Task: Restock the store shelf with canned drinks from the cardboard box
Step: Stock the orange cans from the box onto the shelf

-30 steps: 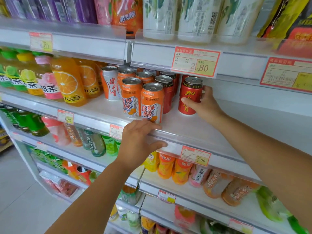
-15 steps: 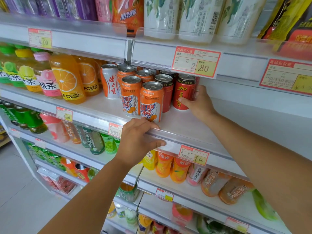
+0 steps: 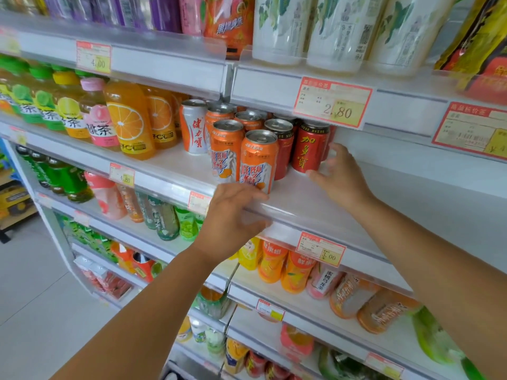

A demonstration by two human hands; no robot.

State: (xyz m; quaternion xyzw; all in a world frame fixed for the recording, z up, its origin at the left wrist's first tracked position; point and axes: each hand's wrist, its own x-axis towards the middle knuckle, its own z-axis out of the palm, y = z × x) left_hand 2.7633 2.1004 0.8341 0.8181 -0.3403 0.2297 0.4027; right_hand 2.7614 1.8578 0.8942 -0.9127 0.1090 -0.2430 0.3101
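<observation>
Red can: a red can (image 3: 310, 148) with gold characters stands upright on the middle shelf (image 3: 296, 196). It is at the right end of the can cluster, tight against a second red can (image 3: 284, 152) on its left.
Right hand: the right hand (image 3: 341, 179) lies just right of the red can, its fingers loosely spread and fairly straight. The thumb is low by the can's base and the fingertips reach up along its right side. Motion blur hides whether any of them touch the can, but nothing looks pinched.
Left hand: the left hand (image 3: 233, 218) grips the front rail (image 3: 301, 218) of the same shelf, with the fingers curled over the top and the thumb pressed underneath.
Orange cans: two orange Ice Peak cans (image 3: 258, 160) stand upright at the front of the cluster. The nearer one is just above the left hand's fingers, and more orange cans stand in rows behind.
White can: a white-and-orange can (image 3: 193, 130) stands at the left edge of the cluster.
Bottles: orange juice bottles (image 3: 129, 119) stand left of the cans. Beyond them are a pink-capped peach tea bottle (image 3: 96, 113) and tea bottles with green and yellow caps.
Price tags: a 2.80 tag (image 3: 333, 104) hangs on the rail above the red can. A 3.00 tag (image 3: 321, 249) sits on the front rail, right of the left hand.
Upper shelf: tall white containers (image 3: 329, 31) stand above the cans.
Lower shelf: orange and pink bottles (image 3: 299, 270) lean forward under the front rail.
</observation>
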